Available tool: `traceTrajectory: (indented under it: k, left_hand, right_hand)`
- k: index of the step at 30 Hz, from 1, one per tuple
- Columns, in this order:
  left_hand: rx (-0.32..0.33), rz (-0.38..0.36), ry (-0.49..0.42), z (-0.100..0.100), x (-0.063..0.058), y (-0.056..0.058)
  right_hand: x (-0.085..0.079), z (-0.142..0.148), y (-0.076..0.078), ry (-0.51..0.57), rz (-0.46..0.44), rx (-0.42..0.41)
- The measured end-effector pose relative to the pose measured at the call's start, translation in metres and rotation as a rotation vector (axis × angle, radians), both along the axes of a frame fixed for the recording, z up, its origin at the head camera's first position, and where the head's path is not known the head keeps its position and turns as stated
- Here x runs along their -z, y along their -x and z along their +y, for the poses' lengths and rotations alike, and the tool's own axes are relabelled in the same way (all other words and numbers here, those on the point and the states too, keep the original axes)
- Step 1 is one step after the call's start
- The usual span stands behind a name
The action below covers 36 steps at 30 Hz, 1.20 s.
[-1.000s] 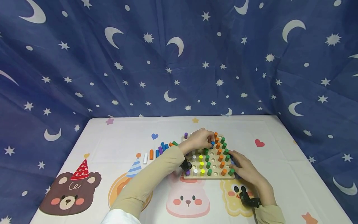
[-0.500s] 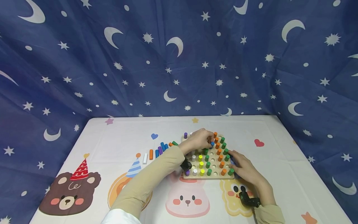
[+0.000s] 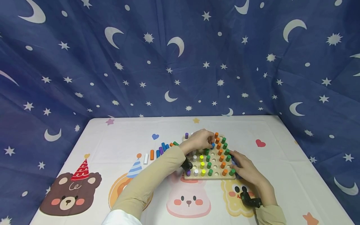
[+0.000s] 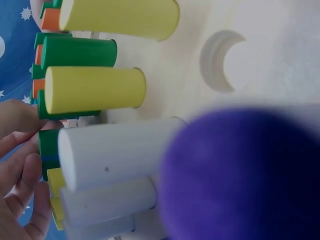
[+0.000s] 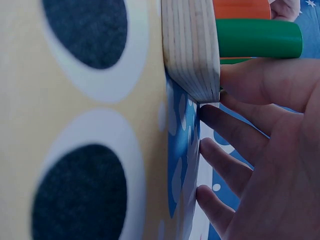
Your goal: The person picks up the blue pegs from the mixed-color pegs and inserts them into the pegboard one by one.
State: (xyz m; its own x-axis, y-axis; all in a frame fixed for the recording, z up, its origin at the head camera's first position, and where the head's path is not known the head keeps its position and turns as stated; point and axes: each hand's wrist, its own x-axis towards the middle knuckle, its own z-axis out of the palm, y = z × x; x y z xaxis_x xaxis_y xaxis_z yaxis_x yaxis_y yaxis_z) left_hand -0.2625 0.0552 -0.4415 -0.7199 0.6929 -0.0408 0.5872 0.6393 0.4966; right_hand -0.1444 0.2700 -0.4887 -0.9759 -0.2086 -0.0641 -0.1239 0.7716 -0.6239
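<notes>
A wooden pegboard (image 3: 208, 179) lies on the table, with rows of upright purple, white, yellow, green and orange pegs. Over its far part, my left hand (image 3: 199, 139) pinches a blue peg (image 3: 212, 146) between thumb and fingers, in the column between the green and orange rows. White pegs (image 4: 115, 152) and yellow pegs (image 4: 95, 90) stand in front of that hand in the left wrist view. My right hand (image 3: 246, 167) rests at the board's right side, fingers loosely extended; in the right wrist view its thumb touches the board's edge near a green peg (image 5: 260, 38).
Left of the board lie several loose pegs, among them a white peg (image 3: 146, 159), an orange peg (image 3: 152, 155) and a blue peg (image 3: 163, 146). My left forearm (image 3: 152, 179) passes close by them. A patterned cloth (image 3: 92, 137) covers the table; a blue starry curtain (image 3: 180, 78) hangs behind.
The blue peg in my left fingers has sunk slightly toward the board. My right hand stays at the board's side.
</notes>
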Motion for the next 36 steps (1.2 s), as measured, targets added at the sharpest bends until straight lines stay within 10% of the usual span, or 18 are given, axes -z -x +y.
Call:
traceTrajectory:
  k: [13, 36]
  left_hand:
    - [0.038, -0.073, -0.022, -0.007, -0.008, -0.003]
    - [-0.044, 0.029, -0.145, -0.041, -0.032, -0.033]
  right_hand:
    - [-0.001, -0.001, 0.001, -0.009, 0.002, -0.005]
    - [-0.001, -0.001, -0.001, -0.001, -0.007, 0.001]
